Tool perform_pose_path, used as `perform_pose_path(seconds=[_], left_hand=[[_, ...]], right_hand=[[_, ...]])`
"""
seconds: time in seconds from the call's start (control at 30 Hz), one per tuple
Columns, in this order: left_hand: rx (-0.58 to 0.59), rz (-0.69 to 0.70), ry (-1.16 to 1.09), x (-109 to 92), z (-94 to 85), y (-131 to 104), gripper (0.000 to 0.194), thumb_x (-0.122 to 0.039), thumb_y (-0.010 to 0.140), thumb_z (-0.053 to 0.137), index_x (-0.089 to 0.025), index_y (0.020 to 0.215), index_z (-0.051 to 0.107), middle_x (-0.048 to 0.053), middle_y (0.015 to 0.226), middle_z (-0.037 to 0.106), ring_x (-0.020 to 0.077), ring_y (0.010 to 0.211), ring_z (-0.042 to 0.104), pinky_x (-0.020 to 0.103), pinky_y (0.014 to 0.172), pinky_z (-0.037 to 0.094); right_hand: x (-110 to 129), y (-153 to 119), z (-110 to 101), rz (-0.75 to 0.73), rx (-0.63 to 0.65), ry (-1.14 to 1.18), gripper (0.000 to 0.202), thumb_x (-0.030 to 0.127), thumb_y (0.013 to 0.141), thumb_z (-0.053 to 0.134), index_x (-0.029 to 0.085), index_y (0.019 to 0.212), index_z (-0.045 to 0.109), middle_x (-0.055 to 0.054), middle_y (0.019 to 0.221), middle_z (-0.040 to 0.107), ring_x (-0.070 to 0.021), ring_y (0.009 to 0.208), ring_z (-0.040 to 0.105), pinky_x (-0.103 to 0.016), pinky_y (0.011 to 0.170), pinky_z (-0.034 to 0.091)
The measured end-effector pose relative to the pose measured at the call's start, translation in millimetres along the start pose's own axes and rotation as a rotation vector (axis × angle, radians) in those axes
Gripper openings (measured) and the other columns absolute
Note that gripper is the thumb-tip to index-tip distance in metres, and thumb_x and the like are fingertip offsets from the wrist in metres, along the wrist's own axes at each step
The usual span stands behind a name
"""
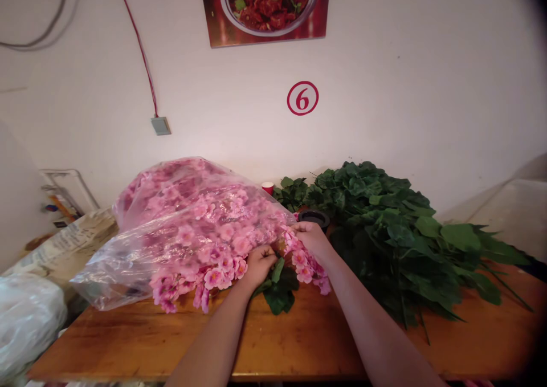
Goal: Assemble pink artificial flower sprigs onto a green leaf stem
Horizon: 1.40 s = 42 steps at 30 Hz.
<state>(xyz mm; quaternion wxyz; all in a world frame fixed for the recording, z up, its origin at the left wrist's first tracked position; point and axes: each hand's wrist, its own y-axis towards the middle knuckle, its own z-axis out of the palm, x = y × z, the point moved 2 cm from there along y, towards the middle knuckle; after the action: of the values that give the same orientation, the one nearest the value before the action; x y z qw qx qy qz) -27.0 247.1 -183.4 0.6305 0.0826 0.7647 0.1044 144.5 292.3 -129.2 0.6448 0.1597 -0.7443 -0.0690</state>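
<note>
A clear plastic bag (141, 244) full of pink artificial flowers (200, 227) lies on the wooden table (299, 341), its mouth facing me. My left hand (258, 264) is closed around a green leafy stem (277, 287) at the bag's mouth. My right hand (311, 239) grips a sprig of pink blossoms (305, 267) just to the right of it. Both hands are close together, almost touching.
A large heap of green artificial leaves (397, 239) covers the table's right side. A small red cup (268, 187) and a dark round pot (314, 217) stand by the wall. A white bag (25, 318) and newspaper (64, 241) lie left.
</note>
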Motion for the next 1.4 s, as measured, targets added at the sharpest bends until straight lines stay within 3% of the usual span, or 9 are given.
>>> perform_pose_path(seconds=[0.13,0.27,0.37,0.47,0.7,1.0,1.23,1.4], left_hand=[[0.031,-0.039,-0.04,2,0.7,1,0.01,-0.019,0.061,0.051,-0.017,0.053,0.046,-0.004,0.046,0.048,0.0091,0.044,0.041,0.021,0.045,0.029],[0.033,-0.028,-0.039,3,0.7,0,0.009,-0.018,0.062,0.053,-0.016,0.054,0.049,-0.004,0.047,0.049,0.0095,0.046,0.043,0.021,0.047,0.03],[0.048,-0.019,-0.017,2,0.5,-1,0.009,-0.02,0.063,0.056,-0.015,0.056,0.052,-0.003,0.049,0.05,0.0097,0.047,0.044,0.021,0.048,0.031],[0.085,-0.018,0.009,1,0.2,-2,0.009,-0.021,0.064,0.057,-0.015,0.059,0.054,-0.002,0.052,0.052,0.0099,0.049,0.045,0.021,0.05,0.033],[0.125,0.011,0.092,7,-0.1,-3,0.013,-0.025,0.067,0.059,-0.015,0.061,0.056,-0.001,0.056,0.055,0.0114,0.054,0.048,0.022,0.054,0.035],[0.08,0.019,0.093,14,0.9,-5,0.011,-0.022,0.069,0.057,-0.015,0.061,0.055,-0.002,0.056,0.053,0.0114,0.055,0.047,0.023,0.055,0.035],[0.075,0.045,0.143,13,0.4,-5,0.01,-0.022,0.07,0.056,-0.015,0.062,0.056,-0.001,0.059,0.054,0.0114,0.057,0.047,0.022,0.056,0.034],[0.051,0.024,0.091,11,1.1,-4,0.012,-0.024,0.068,0.057,-0.015,0.061,0.055,-0.002,0.057,0.052,0.0111,0.055,0.046,0.023,0.055,0.034]], right_hand=[[5,-1,-5,0.029,0.11,-0.009,0.032,0.045,0.072,0.061,0.014,0.071,0.065,0.0,0.062,0.06,-0.0128,0.057,0.052,-0.023,0.056,0.039],[6,-5,-4,0.023,0.254,-0.087,0.039,0.038,0.062,0.072,0.015,0.092,0.065,-0.002,0.079,0.064,-0.0146,0.069,0.055,-0.023,0.062,0.041],[-3,-5,-1,0.043,0.323,-0.247,0.028,0.037,0.063,0.07,0.013,0.077,0.064,0.0,0.068,0.06,-0.0129,0.062,0.051,-0.022,0.057,0.038],[-12,-1,1,0.05,0.33,-0.387,0.023,0.036,0.065,0.065,0.013,0.064,0.061,0.001,0.06,0.055,-0.0114,0.057,0.046,-0.021,0.053,0.034],[-7,1,6,-0.085,0.339,-0.433,0.011,0.023,0.064,0.062,0.014,0.058,0.059,0.002,0.059,0.055,-0.011,0.057,0.043,-0.022,0.055,0.032],[-19,-1,18,0.044,0.196,-0.617,0.016,0.021,0.063,0.061,0.014,0.05,0.056,0.0,0.049,0.051,-0.0097,0.05,0.04,-0.023,0.05,0.026],[-23,-5,22,0.11,0.172,-0.552,0.018,0.022,0.063,0.06,0.015,0.047,0.055,0.0,0.044,0.048,-0.0096,0.047,0.039,-0.022,0.046,0.024],[-24,-2,21,0.073,0.192,-0.503,0.015,0.023,0.062,0.061,0.015,0.051,0.054,0.003,0.048,0.048,-0.009,0.049,0.04,-0.021,0.048,0.027]])
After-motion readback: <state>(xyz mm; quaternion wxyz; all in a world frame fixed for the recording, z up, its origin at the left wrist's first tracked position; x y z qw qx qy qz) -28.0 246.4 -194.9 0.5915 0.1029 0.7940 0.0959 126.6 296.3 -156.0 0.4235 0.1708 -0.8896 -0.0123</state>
